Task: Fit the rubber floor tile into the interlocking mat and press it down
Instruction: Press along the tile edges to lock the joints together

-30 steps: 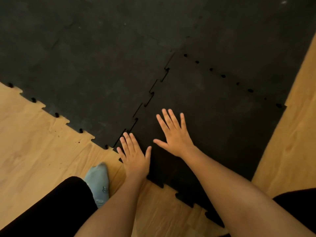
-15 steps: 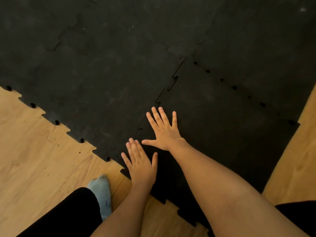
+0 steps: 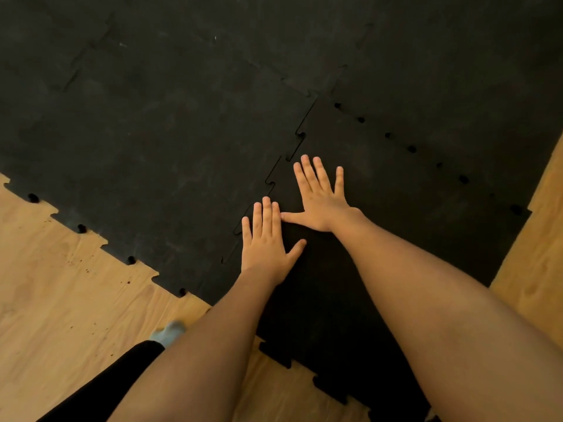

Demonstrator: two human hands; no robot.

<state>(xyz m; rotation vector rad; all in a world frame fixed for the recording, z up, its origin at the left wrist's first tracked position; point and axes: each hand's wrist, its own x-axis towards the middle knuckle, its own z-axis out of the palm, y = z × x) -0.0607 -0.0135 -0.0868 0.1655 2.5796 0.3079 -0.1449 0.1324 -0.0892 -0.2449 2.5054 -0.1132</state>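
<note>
A black rubber floor tile point(image 3: 396, 214) with puzzle-toothed edges lies at the right of the black interlocking mat point(image 3: 152, 141). Its left seam point(image 3: 274, 178) runs diagonally, with thin gaps showing between the teeth. My left hand point(image 3: 265, 242) lies flat, fingers spread, on the tile's left edge next to the seam. My right hand point(image 3: 320, 196) lies flat just above it, its thumb tip touching the left hand's fingertips. Small dark holes dot the tile's far seam point(image 3: 411, 147). My forearms hide the near part of the tile.
Light wooden floor point(image 3: 61, 300) shows at the lower left and along the right edge point(image 3: 539, 254). A foot in a pale blue sock point(image 3: 167, 332) and a black trouser leg point(image 3: 100, 388) rest on the wood near the mat's toothed front edge.
Both hands have slid farther up along the left seam, still flat on the tile. The seam's lower teeth look closer together than before. The camera has leaned forward.
</note>
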